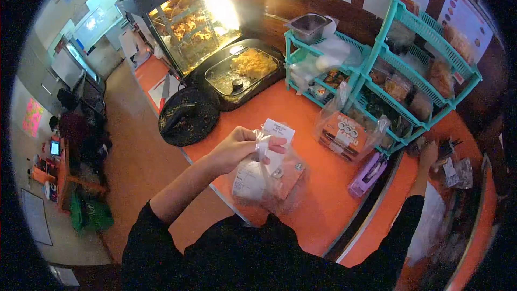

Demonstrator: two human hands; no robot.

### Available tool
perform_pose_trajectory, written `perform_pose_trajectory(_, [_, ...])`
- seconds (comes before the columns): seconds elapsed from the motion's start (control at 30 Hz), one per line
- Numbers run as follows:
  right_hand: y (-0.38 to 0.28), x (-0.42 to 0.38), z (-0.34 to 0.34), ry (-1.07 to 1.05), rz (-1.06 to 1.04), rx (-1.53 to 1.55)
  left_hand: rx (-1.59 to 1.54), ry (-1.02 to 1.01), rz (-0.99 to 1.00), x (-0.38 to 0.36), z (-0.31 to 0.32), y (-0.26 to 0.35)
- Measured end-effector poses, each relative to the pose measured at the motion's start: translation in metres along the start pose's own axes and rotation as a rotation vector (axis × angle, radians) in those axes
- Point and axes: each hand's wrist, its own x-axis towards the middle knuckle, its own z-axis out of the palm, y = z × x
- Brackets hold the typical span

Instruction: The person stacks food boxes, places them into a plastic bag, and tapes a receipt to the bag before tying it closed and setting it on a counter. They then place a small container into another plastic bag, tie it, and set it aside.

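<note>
Two hands are at work over an orange tabletop (318,129), and they are well apart. Your left hand (245,143) is raised in front of you, thumb and fingers pressed together on the gathered neck of a clear plastic bag (269,180). The bag hangs just below that hand, over the tabletop's near edge, with something pale and something orange showing through the film. A white paper slip (277,137) stands up right behind your pinching fingertips, touching the top of the bag.

Your right hand (429,153) is stretched far out to the right, at a cluttered spot below the corner of a teal wire rack (388,59); whether its fingers are spread or pinched around anything cannot be told from this view. It is nowhere near the bag.

Between your two hands, a second clear bag holding an orange printed box (347,134) sits on the tabletop against the rack, and a pink packet (368,173) lies near the tabletop's right edge. Farther back stand a round black pan (188,116), a black tray of yellow food under a glass lid (245,70) and a lit display case of fried food (188,24).
</note>
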Motion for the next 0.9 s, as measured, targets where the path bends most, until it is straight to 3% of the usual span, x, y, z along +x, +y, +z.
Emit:
perform_pose_trajectory(0.07, [-0.010,0.004,-0.019,-0.188,0.256,-0.008,0.000,0.001,0.018,-0.005,0.001,0.010])
perform_pose_trajectory(0.1, [-0.014,0.002,-0.031,-0.183,0.244,-0.004,0.020,-0.030,-0.046,-0.005,-0.003,0.013])
perform_pose_trajectory(0.17, [-0.033,-0.007,-0.080,0.216,0.043,-0.125,0.074,-0.091,-0.157,-0.006,-0.013,0.020])
perform_pose_trajectory(0.23, [-0.033,-0.022,-0.136,0.316,0.136,0.176,-0.026,-0.176,-0.119,0.003,-0.030,0.000])
perform_pose_trajectory(0.27, [-0.087,-0.046,-0.202,0.209,0.188,0.388,-0.128,-0.268,-0.101,0.009,-0.034,-0.006])
perform_pose_trajectory(0.3, [-0.142,-0.069,-0.269,0.113,0.262,0.589,-0.109,-0.188,-0.155,0.010,-0.024,0.001])
perform_pose_trajectory(0.33, [-0.167,-0.093,-0.267,0.168,-0.003,0.896,-0.101,-0.213,-0.163,0.014,-0.023,0.001])
perform_pose_trajectory(0.37, [-0.238,-0.115,-0.321,-0.052,0.039,1.102,-0.101,-0.253,-0.106,0.019,-0.022,-0.001])
perform_pose_trajectory(0.4, [-0.276,-0.140,-0.328,-0.167,0.068,1.303,-0.106,-0.295,-0.046,0.021,-0.022,-0.003])
perform_pose_trajectory(0.43, [-0.313,-0.151,-0.346,-0.156,-0.009,1.099,0.009,-0.273,-0.122,0.025,-0.023,-0.003])
perform_pose_trajectory(0.6, [-0.408,-0.171,-0.344,-0.075,-0.091,1.306,0.027,-0.350,-0.084,0.010,-0.016,0.014])
perform_pose_trajectory(0.67, [-0.426,-0.172,-0.346,-0.016,-0.139,1.300,0.438,-0.257,-0.102,0.021,-0.026,0.007])
perform_pose_trajectory(0.7, [-0.432,-0.172,-0.346,-0.025,-0.089,1.330,0.439,-0.271,-0.094,0.022,-0.031,0.005])
perform_pose_trajectory(0.8, [-0.443,-0.169,-0.350,-0.040,-0.019,1.423,0.577,-0.246,0.025,0.015,-0.034,0.014])
perform_pose_trajectory(0.87, [-0.448,-0.167,-0.345,-0.070,-0.078,1.389,0.962,-0.112,0.308,0.006,-0.032,0.021])
perform_pose_trajectory(0.9, [-0.450,-0.166,-0.345,-0.058,-0.077,1.388,0.969,-0.116,0.317,0.000,-0.030,0.027])
